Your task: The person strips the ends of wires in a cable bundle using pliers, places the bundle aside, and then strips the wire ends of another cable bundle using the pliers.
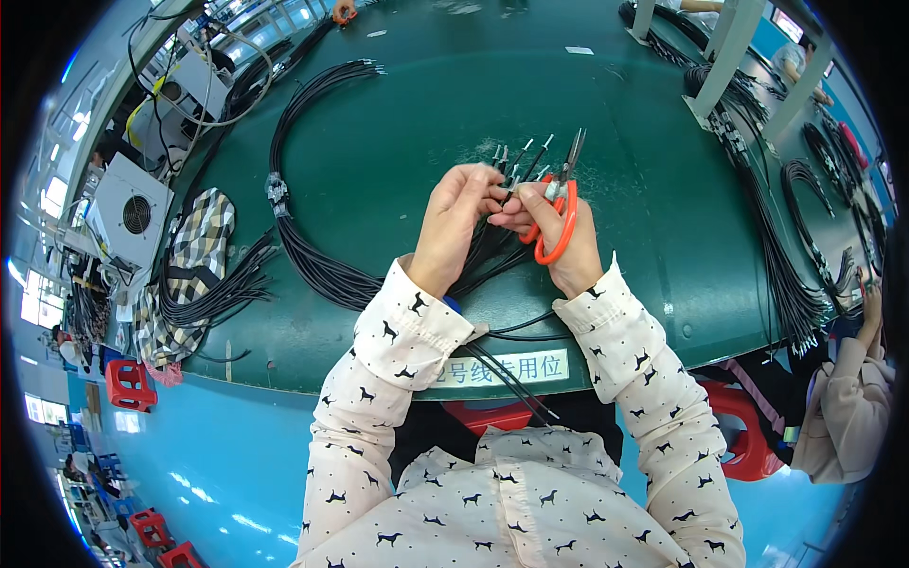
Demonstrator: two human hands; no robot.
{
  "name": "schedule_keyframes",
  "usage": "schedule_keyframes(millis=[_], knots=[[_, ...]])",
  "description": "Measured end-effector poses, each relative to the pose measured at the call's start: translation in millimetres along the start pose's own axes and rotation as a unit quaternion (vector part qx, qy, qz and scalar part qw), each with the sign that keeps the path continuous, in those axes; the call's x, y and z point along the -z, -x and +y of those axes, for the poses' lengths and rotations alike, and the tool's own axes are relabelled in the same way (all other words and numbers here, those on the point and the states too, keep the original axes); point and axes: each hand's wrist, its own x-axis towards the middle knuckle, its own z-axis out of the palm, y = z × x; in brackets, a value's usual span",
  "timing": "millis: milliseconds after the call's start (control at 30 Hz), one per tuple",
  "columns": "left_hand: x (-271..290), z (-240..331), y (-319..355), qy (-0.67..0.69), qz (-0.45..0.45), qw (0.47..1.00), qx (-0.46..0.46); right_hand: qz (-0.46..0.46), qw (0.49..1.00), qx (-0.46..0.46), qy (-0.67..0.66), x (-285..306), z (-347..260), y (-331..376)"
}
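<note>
Orange-handled scissors (pixel 570 227) hang in the right hand (pixel 579 254), blades pointing far, while that hand's thumb and fingers also pinch at the pale-tipped cable ends (pixel 546 142). The left hand (pixel 462 208) grasps the same cluster from the left, fingertips meeting the right's; which strand each one holds is too small to tell. Black cables (pixel 327 270) curve across the green bench (pixel 445 104) on the left and seem to run beneath the left wrist to this cluster. To work well here, the left pinch should steady the strands close to their tips, one should be separated at a time, and the blades should point clear of fingers and neighbouring insulation.
</note>
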Motion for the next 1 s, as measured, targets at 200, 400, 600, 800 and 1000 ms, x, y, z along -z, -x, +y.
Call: schedule_keyframes(millis=[200, 400, 600, 800, 1000], knots=[[-0.1, 14.8, 3.8, -0.145, -0.08, 0.986, 0.023, -0.018, 0.999, 0.021, 0.034, -0.8, -2.8, 2.2], [8.9, 4.4, -0.5, -0.093, -0.062, 0.994, 0.018, -0.012, 0.999, 0.024, 0.033, -1.1, -1.3, 2.8], [12.0, 17.7, -1.7, -0.092, -0.091, 0.99, 0.056, -0.005, 1.0, 0.012, -0.01, 2.3, -4.3, 1.2], [14.9, 23.1, -0.8, -0.321, -0.111, 0.94, -0.002, 0.011, 1.0, 0.013, -0.006, -7.7, -14.1, 3.5], [21.6, 27.0, -6.9, -0.197, -0.03, 0.977, -0.08, -0.182, 0.981, -0.067, 0.03, 1.3, -25.0, 4.7]])
